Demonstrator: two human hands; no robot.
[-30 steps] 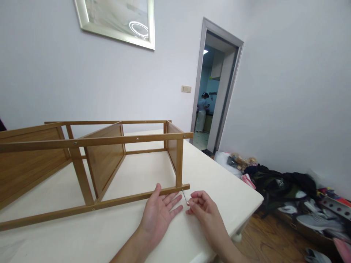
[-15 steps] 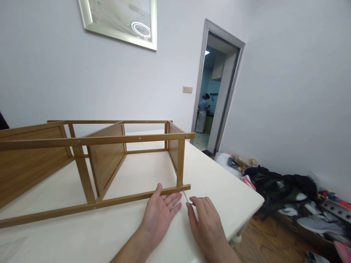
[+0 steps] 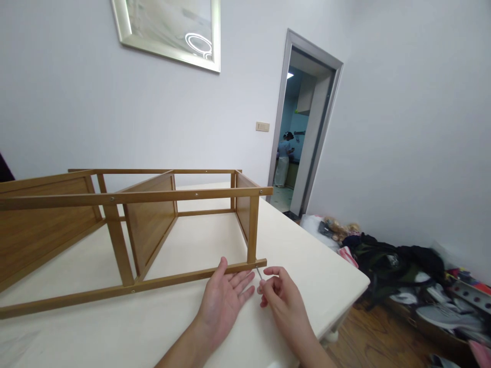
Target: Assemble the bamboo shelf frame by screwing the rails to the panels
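A bamboo shelf frame (image 3: 146,225) lies on its side on a cream table (image 3: 299,255). My left hand (image 3: 226,296) rests flat on the table, fingers spread, with the thumb against the frame's lower rail. My right hand (image 3: 278,291) is curled just right of it, pinching a thin metal hex key (image 3: 259,273). The key's far end sits at the right end of the rail, near the upright post (image 3: 252,227).
The table's right edge is close to my right hand. Beyond it, clothes, bags and shoes (image 3: 399,260) lie on the wooden floor. A person (image 3: 284,157) stands in the room past the open doorway. A framed picture (image 3: 172,25) hangs on the wall.
My right hand first flattened over the key, then curled up again and pinched it. My left hand and the frame have stayed where they were.
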